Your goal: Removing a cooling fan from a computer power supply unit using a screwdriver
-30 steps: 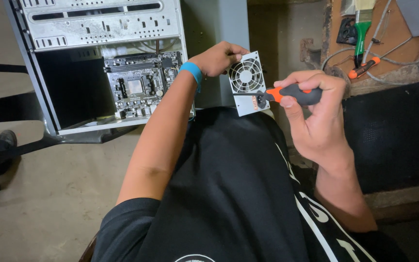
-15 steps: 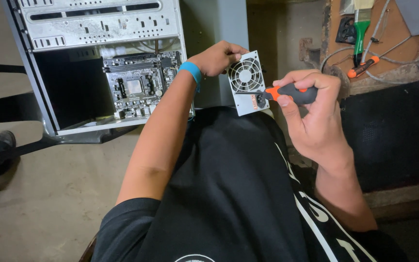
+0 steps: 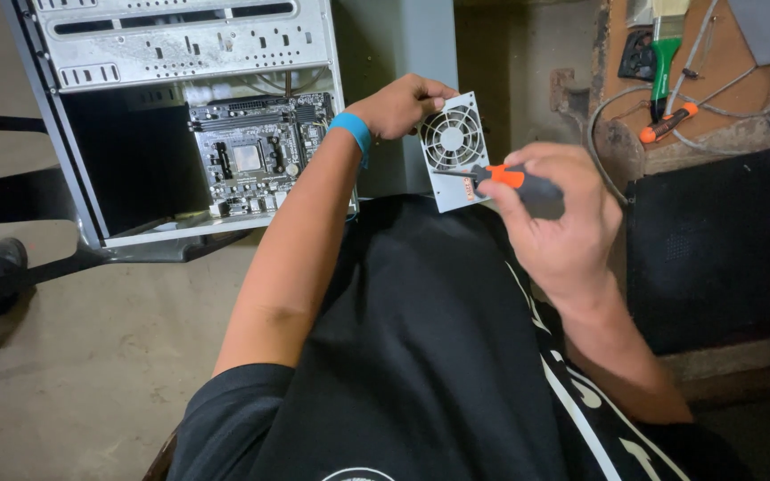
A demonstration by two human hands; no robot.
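Left hand (image 3: 403,105) fingers grip 1 grey power supply (image 3: 454,151), 1 fan grille. Right hand (image 3: 556,218) fingers closed round 1 orange-black screwdriver (image 3: 511,181), tip on unit. 1 open PC case (image 3: 189,116) beside.

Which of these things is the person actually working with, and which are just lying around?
In use:
- power supply box with fan grille, held by the left hand
- orange-and-black screwdriver in the right hand

Lying about:
- open computer case with motherboard
- green-handled brush
- second orange-handled tool
- black panel
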